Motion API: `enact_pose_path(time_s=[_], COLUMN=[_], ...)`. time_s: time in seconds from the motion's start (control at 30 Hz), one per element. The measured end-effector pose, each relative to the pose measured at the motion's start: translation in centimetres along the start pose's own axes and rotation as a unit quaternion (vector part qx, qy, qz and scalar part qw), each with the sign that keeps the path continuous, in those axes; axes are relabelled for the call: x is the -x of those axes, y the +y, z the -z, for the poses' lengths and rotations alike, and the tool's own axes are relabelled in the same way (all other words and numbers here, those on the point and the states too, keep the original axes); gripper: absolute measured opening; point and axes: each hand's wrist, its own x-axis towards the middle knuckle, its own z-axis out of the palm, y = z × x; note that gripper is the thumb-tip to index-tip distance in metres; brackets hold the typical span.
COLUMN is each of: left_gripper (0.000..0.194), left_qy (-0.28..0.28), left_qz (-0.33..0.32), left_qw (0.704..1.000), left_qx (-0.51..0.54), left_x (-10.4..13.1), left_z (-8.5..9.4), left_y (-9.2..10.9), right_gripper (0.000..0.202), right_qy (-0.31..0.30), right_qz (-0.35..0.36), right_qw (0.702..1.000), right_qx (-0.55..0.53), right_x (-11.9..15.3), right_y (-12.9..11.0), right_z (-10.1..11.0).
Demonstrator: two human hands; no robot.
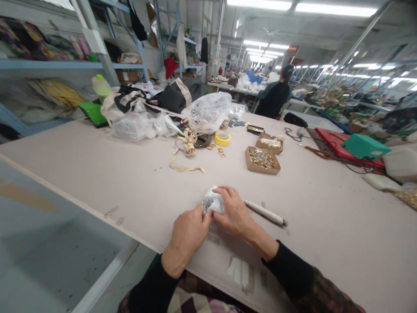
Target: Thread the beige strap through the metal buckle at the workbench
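- Hands meet at the near edge of the table (97,174): your left hand (189,232) and right hand (233,213) both pinch a small crumpled white plastic packet (213,202), fingers closed on it.
- The packet rests on the tabletop between your hands.
- A white pen-like tool (265,213) lies just right of your right hand, untouched.
- Farther off sit open cardboard boxes of metal fittings (262,159), a yellow tape roll (222,138) and beige strap pieces (187,150).

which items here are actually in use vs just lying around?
In use:
left hand
right hand
small white bundle, held by both

Lying about:
white pen-like tool
yellow tape roll
hardware boxes
beige strap
plastic bags
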Motion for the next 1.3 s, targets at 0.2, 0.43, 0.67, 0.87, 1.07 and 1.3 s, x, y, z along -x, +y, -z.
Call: enact_pose_path(time_s=[0.2,0.43,0.67,0.87,1.07,1.3], left_gripper=[0.024,0.024,0.016,0.020,0.022,0.021], left_qy=[0.092,0.123,0.125,0.135,0.180,0.198], left_qz=[-0.152,-0.255,-0.208,-0.147,-0.175,-0.218], left_qw=[0.980,0.956,0.967,0.974,0.965,0.952], left_qx=[-0.089,-0.082,0.084,0.112,0.078,0.082], left_x=[0.8,0.6,-0.6,-1.4,-1.4,-1.7], left_z=[-1.3,-2.0,-2.7,-2.7,-3.0,-3.4], left_y=[-0.7,-1.3,-1.4,-0.9,-0.8,-0.7], right_gripper=[0.061,0.056,0.056,0.068,0.099,0.064], right_qy=[-0.036,-0.001,-0.012,-0.089,-0.157,-0.047], right_qz=[-0.014,-0.017,0.006,0.003,-0.014,-0.068], right_qw=[0.998,0.997,0.992,0.995,0.987,0.995], right_qx=[0.040,0.070,0.129,0.034,-0.007,0.046], right_x=[-0.4,0.0,0.2,0.1,0.8,1.9], right_y=[-0.7,-1.2,-1.4,-0.6,-0.5,-1.5], right_z=[-0.4,-1.4,-2.4,-0.3,1.6,-2.6])
